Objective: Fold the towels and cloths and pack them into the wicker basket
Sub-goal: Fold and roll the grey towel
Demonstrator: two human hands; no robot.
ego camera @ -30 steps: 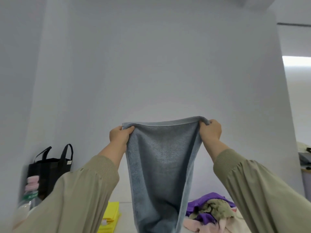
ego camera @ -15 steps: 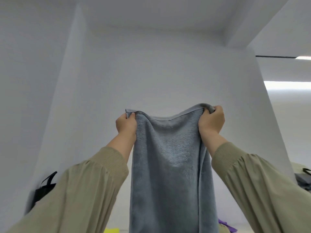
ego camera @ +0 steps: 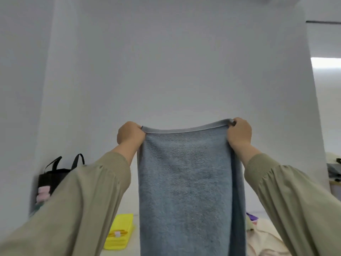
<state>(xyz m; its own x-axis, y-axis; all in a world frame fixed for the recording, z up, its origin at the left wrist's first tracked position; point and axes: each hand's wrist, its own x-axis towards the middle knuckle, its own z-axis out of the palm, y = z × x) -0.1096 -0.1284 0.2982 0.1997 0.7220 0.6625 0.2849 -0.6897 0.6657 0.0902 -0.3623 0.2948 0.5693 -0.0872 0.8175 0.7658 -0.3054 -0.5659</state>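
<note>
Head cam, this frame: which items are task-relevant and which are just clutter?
Job in hand:
- blue-grey towel, gripped at its top corners by left hand and right hand
- purple cloth and cream cloth, lower right

Lying about:
- black bag
- pink-topped item, blurred
- yellow folded pack, unclear what it is

1. The towel (ego camera: 188, 182) is blue-grey terry cloth, matt, with a rough, looped nap.
2. Its hem (ego camera: 184, 130) is a flat-woven band, smoother than the pile.
3. The sleeves (ego camera: 83, 200) are olive woven cloth, smooth and matt; the cuffs (ego camera: 118, 163) are ribbed knit.
4. The black bag (ego camera: 49, 176) looks like matt fabric.
5. The wall (ego camera: 166, 61) is smooth, matt white.
6. The cream cloth (ego camera: 262, 237) is soft and creased.
</note>
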